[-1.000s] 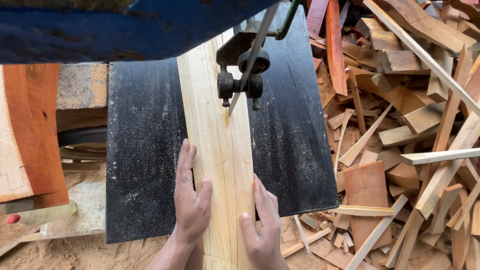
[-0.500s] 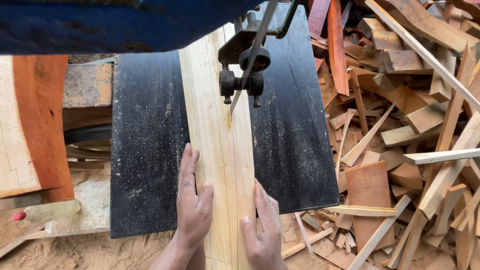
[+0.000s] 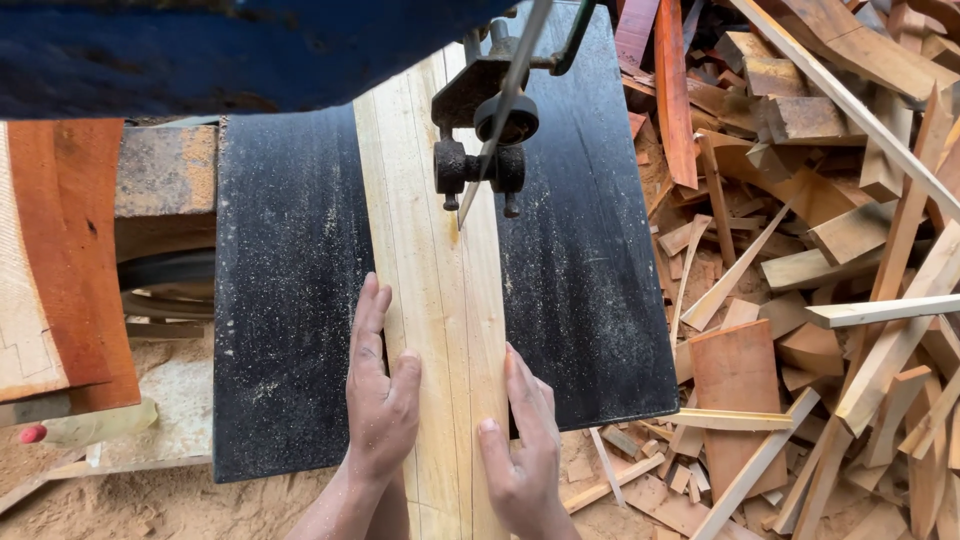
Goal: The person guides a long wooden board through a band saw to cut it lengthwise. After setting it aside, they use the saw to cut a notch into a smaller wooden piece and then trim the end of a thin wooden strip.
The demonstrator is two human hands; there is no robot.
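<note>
Head view, looking down: a pale plank (image 3: 440, 300) lay lengthwise on the black bench (image 3: 290, 300) of a band saw, running from 12 toward 6 o'clock. The blade (image 3: 490, 140) met the wood just under its dark guide (image 3: 480, 130), right of the plank's middle.

The left hand (image 3: 380, 405) lay flat on the plank's left edge, fingers spread and stretched toward 12, likely to keep the wood down and straight. The right hand (image 3: 525, 440) pressed on the right edge, fingers together, thumb on top; neither grip pinched anything.

Both hands sat near the bench's 6 o'clock edge, well apart from the blade, with bare plank between. At 3 o'clock a heap of offcuts (image 3: 820, 280) crowded the floor. At 9 o'clock stood a reddish board (image 3: 70, 250), with sawdust (image 3: 150, 500) below.
</note>
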